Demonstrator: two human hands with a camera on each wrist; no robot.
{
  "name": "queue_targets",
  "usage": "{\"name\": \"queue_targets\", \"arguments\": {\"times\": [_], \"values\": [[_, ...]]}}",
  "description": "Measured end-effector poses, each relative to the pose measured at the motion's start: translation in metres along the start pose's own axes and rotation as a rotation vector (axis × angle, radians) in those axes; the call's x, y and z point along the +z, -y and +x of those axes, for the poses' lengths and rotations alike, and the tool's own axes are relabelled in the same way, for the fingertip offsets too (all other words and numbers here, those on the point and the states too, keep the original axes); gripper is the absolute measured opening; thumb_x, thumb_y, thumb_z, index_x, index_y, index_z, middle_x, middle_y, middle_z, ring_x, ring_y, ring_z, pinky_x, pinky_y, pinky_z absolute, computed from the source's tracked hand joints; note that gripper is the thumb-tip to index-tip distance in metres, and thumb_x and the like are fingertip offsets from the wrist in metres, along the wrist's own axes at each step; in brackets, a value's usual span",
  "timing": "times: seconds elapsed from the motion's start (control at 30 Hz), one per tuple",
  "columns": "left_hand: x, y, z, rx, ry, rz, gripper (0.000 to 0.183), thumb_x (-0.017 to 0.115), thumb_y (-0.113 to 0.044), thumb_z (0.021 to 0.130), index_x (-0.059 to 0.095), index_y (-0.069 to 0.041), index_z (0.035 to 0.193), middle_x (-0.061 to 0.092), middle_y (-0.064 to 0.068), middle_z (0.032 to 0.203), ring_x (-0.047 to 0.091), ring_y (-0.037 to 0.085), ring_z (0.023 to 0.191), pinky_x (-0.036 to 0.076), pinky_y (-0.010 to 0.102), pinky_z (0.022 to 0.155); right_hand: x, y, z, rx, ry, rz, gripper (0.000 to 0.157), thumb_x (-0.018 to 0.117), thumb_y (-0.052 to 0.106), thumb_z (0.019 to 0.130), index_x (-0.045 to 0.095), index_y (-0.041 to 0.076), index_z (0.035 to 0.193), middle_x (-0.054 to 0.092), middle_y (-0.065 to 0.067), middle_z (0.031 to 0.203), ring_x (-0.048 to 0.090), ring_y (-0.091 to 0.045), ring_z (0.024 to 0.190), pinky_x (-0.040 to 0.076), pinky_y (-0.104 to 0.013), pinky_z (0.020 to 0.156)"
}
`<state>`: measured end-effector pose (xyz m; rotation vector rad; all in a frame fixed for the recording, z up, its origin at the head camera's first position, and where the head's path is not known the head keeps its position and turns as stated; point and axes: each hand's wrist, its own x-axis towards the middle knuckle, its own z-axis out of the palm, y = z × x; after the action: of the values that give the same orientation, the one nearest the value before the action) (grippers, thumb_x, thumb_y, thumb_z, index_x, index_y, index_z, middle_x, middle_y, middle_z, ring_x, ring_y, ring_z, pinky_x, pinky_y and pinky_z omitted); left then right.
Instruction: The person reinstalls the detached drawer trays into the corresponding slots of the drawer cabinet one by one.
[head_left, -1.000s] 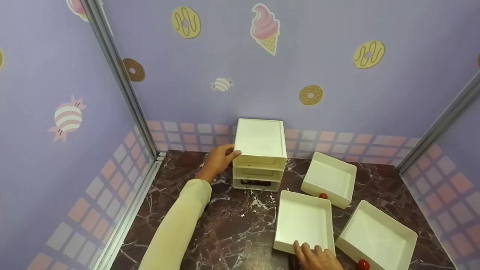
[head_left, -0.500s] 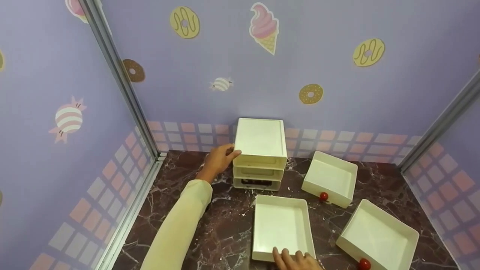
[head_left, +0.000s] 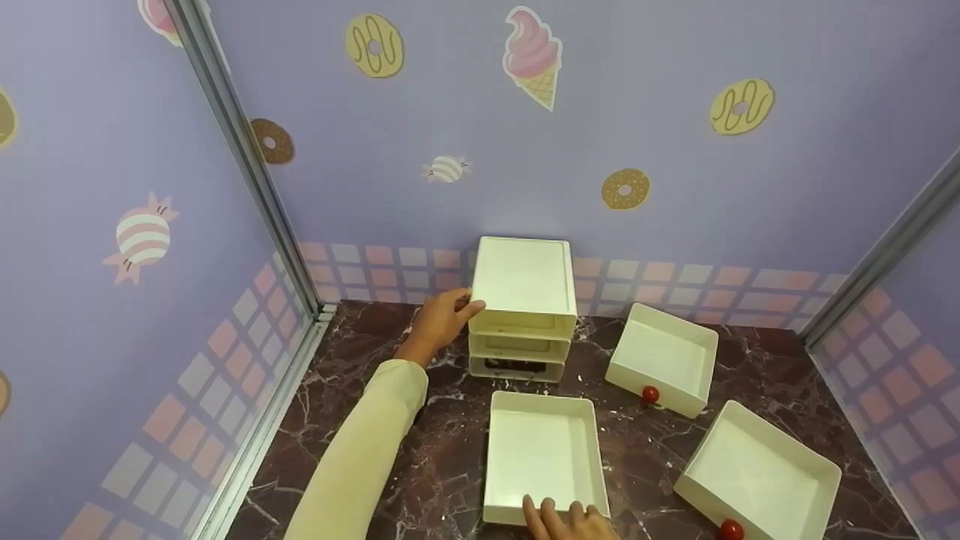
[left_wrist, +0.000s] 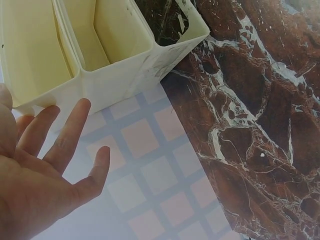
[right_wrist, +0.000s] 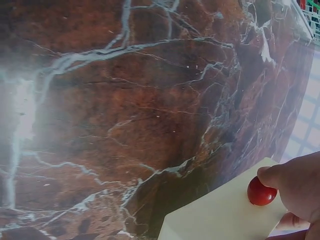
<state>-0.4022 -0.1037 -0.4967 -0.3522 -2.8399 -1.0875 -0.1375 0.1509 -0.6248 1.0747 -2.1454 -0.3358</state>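
A small white drawer cabinet [head_left: 523,277] with three open slots stands against the back wall. My left hand [head_left: 441,321] rests at its left front edge, with the fingers [left_wrist: 69,134] extended along the side in the left wrist view. In front of the cabinet lies an empty white drawer [head_left: 541,450], its far end toward the slots. My right hand [head_left: 564,523] grips its near wall, fingers over the rim. The right wrist view shows the thumb at the drawer's red round knob [right_wrist: 261,191]. The hand's lower part is cut off in the head view.
Two more white drawers lie to the right: one drawer [head_left: 664,356] near the back wall, another drawer [head_left: 761,472] nearer the front. Each has a red knob. Patterned walls [head_left: 187,390] enclose the dark marbled table [head_left: 442,465].
My right hand has slid the gripped drawer to the left across the table, to a place in front of the cabinet. The left hand has stayed at the cabinet's side.
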Motion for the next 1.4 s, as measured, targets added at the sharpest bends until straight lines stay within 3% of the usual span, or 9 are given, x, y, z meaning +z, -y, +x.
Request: {"name": "queue_targets", "arguments": {"times": [0.17,0.3,0.53,0.87,1.03,1.17,1.27,1.4], "values": [[0.001,0.001,0.0,0.002,-0.018,0.006,0.039,0.054,-0.056,0.089,0.062,-0.031,0.118,0.067,-0.007,0.111,0.062,0.016,0.102,0.048,0.041,0.088,0.004,0.004,0.009,-0.013,-0.025,-0.027,0.055,0.03,0.055,0.097,0.062,0.015,0.116,0.058,-0.001,0.08,0.034,-0.02,0.036,0.026,-0.031,0.026],[0.002,0.001,0.0,-0.018,-0.018,0.004,0.045,0.053,-0.056,0.088,0.059,-0.03,0.125,0.065,-0.006,0.117,0.061,0.016,0.106,0.047,0.041,0.091,0.008,0.006,0.016,-0.014,-0.038,-0.045,0.056,0.03,0.056,0.096,0.062,0.014,0.115,0.058,-0.002,0.08,0.034,-0.02,0.036,0.027,-0.03,0.027],[0.002,0.001,-0.001,-0.002,-0.018,0.003,0.046,0.053,-0.056,0.089,0.06,-0.027,0.124,0.065,-0.004,0.115,0.061,0.016,0.105,0.048,0.041,0.09,0.013,0.011,0.026,0.002,0.004,-0.063,0.064,0.024,0.061,0.095,0.058,0.013,0.119,0.054,-0.004,0.082,0.03,-0.02,0.037,0.024,-0.03,0.029],[0.0,0.0,-0.002,-0.015,-0.005,0.002,0.055,0.052,-0.057,0.089,0.055,-0.024,0.132,0.062,-0.001,0.123,0.059,0.018,0.111,0.046,0.041,0.094,0.022,0.009,0.041,0.008,-0.051,-0.072,0.048,0.023,0.035,0.1,0.061,0.013,0.119,0.056,-0.003,0.081,0.026,-0.018,0.038,0.022,-0.029,0.029],[0.001,0.0,-0.003,-0.011,-0.008,0.011,0.052,0.052,-0.056,0.089,0.056,-0.026,0.131,0.064,-0.003,0.118,0.061,0.017,0.107,0.047,0.042,0.092,0.024,0.008,0.047,0.015,0.004,-0.084,0.052,0.018,0.028,0.094,0.059,0.013,0.123,0.057,-0.003,0.085,0.03,-0.018,0.039,0.027,-0.028,0.03],[0.001,0.0,-0.003,-0.014,-0.017,0.009,0.051,0.052,-0.056,0.089,0.056,-0.026,0.131,0.065,-0.003,0.117,0.061,0.018,0.106,0.047,0.043,0.092,0.026,0.007,0.05,0.023,0.074,-0.062,0.053,0.041,0.038,0.083,0.057,0.013,0.126,0.058,-0.004,0.089,0.036,-0.019,0.04,0.032,-0.03,0.031],[0.001,0.001,-0.003,-0.018,-0.019,0.01,0.052,0.052,-0.056,0.089,0.055,-0.026,0.132,0.064,-0.002,0.119,0.06,0.019,0.108,0.047,0.043,0.093,0.027,0.007,0.052,0.028,0.101,-0.056,0.069,0.058,0.048,0.068,0.056,0.012,0.127,0.058,-0.005,0.09,0.037,-0.021,0.04,0.032,-0.032,0.032],[0.001,0.001,-0.002,-0.01,-0.026,0.022,0.055,0.052,-0.057,0.089,0.055,-0.025,0.133,0.063,-0.001,0.122,0.06,0.019,0.11,0.046,0.042,0.094,0.028,0.005,0.055,0.04,0.164,-0.045,0.087,0.066,0.058,0.059,0.052,0.011,0.13,0.057,-0.007,0.093,0.037,-0.022,0.041,0.03,-0.032,0.033]]}}
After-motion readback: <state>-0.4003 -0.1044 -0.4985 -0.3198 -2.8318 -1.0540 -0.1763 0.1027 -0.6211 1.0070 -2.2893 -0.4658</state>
